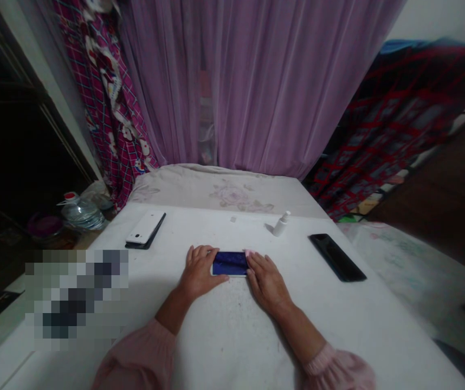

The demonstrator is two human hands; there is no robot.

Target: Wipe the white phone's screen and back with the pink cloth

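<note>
A smartphone with a dark blue glossy screen and a white edge lies sideways on the white table, screen up. My left hand grips its left end, thumb along the near edge and fingers at the far edge. Over the phone's right end, my right hand presses down with its fingers together. A bit of pink cloth pokes out at those fingertips; most of it is hidden under the hand. Behind the right hand stands a small white spray bottle, upright.
A white phone rests on a dark one at the left. A black phone lies at the right. A small pale square is farther back on the white tablecloth. Purple curtains hang behind; a water jug stands off the left side.
</note>
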